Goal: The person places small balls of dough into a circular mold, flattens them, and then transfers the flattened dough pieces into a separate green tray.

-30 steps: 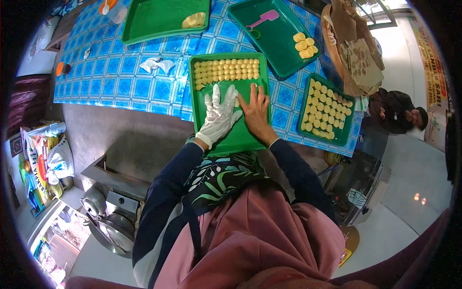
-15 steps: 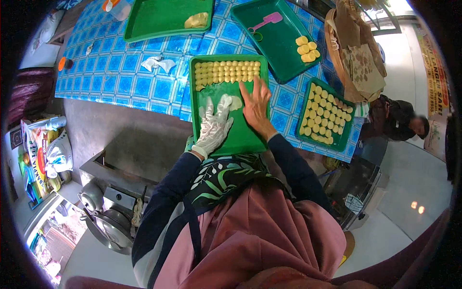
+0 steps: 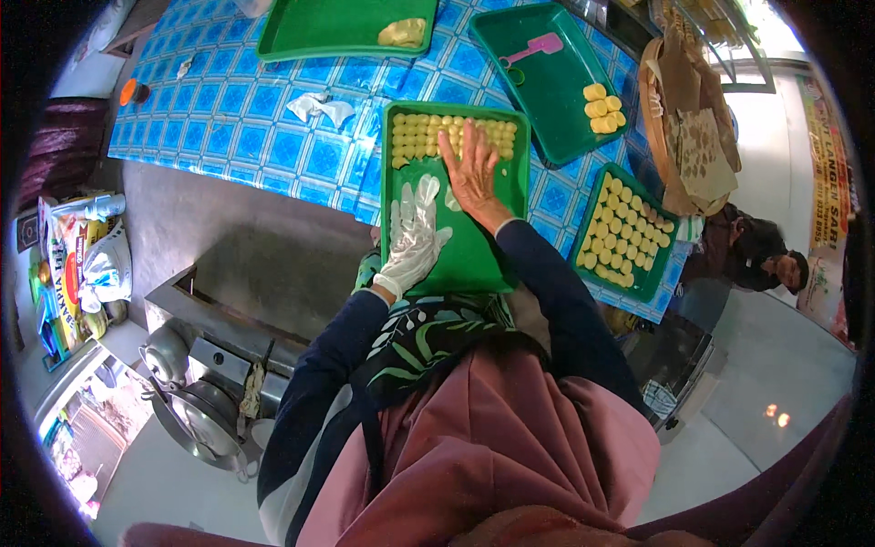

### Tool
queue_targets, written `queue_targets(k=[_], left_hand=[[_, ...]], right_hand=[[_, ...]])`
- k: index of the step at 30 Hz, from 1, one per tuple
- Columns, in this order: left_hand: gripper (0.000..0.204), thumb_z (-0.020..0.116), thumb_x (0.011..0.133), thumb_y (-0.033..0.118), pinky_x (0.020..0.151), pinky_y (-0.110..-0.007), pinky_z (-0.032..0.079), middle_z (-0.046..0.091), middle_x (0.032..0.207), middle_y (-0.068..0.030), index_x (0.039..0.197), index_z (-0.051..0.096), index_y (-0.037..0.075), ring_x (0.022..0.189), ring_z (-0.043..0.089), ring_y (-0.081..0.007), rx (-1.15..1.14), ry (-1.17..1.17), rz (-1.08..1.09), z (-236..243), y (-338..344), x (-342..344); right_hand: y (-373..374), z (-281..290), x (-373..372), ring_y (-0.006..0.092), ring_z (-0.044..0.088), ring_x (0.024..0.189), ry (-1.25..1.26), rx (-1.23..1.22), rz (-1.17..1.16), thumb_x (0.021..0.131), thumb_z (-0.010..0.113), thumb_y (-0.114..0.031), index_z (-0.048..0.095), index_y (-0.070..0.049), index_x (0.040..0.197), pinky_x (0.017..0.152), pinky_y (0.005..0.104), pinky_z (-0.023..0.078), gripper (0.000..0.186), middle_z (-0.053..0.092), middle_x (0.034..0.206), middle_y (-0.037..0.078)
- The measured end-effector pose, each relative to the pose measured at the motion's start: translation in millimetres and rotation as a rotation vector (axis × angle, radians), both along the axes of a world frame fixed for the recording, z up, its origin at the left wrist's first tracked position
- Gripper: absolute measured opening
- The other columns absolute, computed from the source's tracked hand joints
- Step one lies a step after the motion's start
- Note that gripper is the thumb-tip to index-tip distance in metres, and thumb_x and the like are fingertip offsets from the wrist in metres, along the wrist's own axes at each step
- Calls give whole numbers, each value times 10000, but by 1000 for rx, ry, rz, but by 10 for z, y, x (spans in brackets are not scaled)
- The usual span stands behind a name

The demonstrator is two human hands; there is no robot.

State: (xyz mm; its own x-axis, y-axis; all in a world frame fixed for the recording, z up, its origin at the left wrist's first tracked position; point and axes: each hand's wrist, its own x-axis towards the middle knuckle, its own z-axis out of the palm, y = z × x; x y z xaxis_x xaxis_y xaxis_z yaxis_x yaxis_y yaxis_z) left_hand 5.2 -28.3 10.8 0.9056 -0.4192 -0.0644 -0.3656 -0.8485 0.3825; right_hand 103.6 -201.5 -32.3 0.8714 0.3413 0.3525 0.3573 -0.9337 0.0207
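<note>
A green tray lies on the blue tiled tablecloth in front of me. Rows of small yellow dough pieces fill its far end. My left hand, in a thin white glove, lies flat and open on the tray's bare near part. My bare right hand stretches forward with fingers spread, its fingertips on the rows of dough pieces. Neither hand grips anything.
A second green tray full of yellow pieces sits to the right. Farther back, a tray holds a pink scraper and a few pieces, and another tray a lump of dough. A seated person is at right. Metal pots stand lower left.
My right hand has slid forward from the tray's middle onto the rows of dough pieces. The gloved left hand has stayed on the tray's near part.
</note>
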Motion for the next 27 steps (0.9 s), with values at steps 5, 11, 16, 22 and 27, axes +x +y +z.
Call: queue_targets(k=[5,11,16,22,27], left_hand=[[934,642,969,380,1251,-545,126,116,1701,-239,1626,127,-37,1561,112,-457,-127,70,36,1,4,8],[936,651,965,356,1245,-572,123,86,1695,-265,1618,120,-56,1564,72,-474,-163,52,31,-16,11,-34],[971,679,948,312,1238,-600,137,71,1697,-262,1624,78,-41,1563,70,-477,-190,-47,8,-145,3,-38],[941,692,933,287,1225,-598,176,170,1677,-262,1629,129,-4,1545,140,-497,-300,14,96,-36,0,-1],[891,689,933,329,1192,-616,224,239,1679,-198,1629,213,40,1519,201,-504,-75,-30,-21,122,-247,111]], right_hand=[[-37,-36,-23,502,354,1392,-19,36,-14,874,586,-2,295,-191,1624,1040,651,299,826,238,1606,327],[202,-82,-166,513,334,1402,4,64,-85,873,620,-25,272,-182,1629,1023,656,288,847,207,1615,337],[259,-67,-107,538,326,1409,35,35,-43,853,642,-19,230,-183,1640,1026,665,289,903,172,1626,361],[11,301,-180,458,382,1382,34,455,-122,743,628,82,567,-143,1442,1043,596,340,736,393,1526,277],[-327,353,-815,488,334,1398,276,237,-102,790,638,44,605,-156,1399,1051,601,331,642,350,1545,284]])
